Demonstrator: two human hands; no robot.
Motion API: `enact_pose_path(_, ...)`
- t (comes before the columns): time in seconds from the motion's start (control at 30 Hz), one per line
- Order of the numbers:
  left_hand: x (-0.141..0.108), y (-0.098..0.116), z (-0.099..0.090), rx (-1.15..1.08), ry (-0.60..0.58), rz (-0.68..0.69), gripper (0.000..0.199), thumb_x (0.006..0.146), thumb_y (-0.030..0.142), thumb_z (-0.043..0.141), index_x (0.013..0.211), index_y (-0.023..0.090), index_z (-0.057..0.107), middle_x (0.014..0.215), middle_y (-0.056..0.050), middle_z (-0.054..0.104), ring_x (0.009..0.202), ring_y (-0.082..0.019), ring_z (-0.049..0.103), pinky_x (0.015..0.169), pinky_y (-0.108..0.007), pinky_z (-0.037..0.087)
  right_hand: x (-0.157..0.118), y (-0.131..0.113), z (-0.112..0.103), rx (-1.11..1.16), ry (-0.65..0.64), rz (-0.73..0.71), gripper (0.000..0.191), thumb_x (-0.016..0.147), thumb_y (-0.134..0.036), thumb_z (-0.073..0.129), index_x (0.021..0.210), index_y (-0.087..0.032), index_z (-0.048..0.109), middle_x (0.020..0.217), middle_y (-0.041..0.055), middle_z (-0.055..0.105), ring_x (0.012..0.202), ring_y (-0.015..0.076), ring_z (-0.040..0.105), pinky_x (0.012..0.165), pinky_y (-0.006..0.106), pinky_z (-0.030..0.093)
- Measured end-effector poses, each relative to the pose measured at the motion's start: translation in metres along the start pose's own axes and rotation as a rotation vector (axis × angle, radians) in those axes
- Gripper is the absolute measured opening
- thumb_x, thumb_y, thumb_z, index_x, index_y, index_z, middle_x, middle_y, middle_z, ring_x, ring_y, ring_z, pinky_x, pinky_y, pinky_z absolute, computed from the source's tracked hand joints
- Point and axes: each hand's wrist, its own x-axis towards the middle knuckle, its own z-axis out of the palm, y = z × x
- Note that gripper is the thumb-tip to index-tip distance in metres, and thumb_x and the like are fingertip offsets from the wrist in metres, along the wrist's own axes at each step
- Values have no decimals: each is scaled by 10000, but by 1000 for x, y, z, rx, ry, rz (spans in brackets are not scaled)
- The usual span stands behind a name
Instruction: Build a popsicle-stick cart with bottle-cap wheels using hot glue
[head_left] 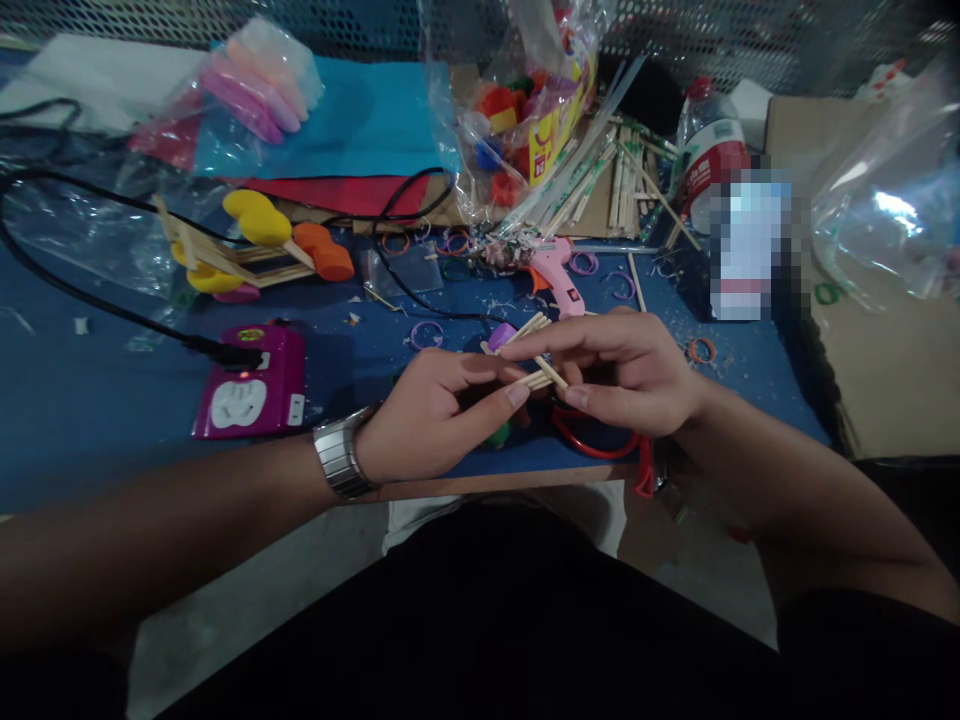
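Observation:
Between my two hands is a small bundle of short wooden sticks (537, 380), held just above the table near its front edge. My left hand (442, 410), with a metal watch on the wrist, pinches the left end between thumb and fingers. My right hand (630, 370) grips the right end, its thumb at the tip of a slanting stick and its index finger stretched over the top. Just behind the fingertips shows a purple piece (501, 336), partly covered. Red-handled scissors (600, 448) lie below my right hand at the table edge.
A pink glue gun (561, 275) lies behind my hands. Left are a magenta power socket (251, 385) with a black cable and a stick model with yellow and orange pieces (255, 245). At the back are a bottle (709, 150), loose sticks (630, 185) and plastic bags; cardboard (892, 370) lies right.

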Motion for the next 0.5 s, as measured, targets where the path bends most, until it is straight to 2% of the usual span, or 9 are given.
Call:
enact_pose_path(0.27,0,2,0,-5,-18,-16,277,1147,387,714,1012,197,862,818,-33,869,637,-147,787,611,-225,626,0,0,-1,59,20,22,477,1084,-225,735,1552,-135,737,698,-108,544,589,54,476,591,202,378)
enact_pose_path(0.5,1,2,-1,12,-17,8,274,1147,341,707,975,185,852,806,-29,863,613,-127,761,603,-212,604,1,-2,-2,22,6,44,463,1125,-307,707,1562,-153,715,723,-101,556,605,63,480,589,203,379)
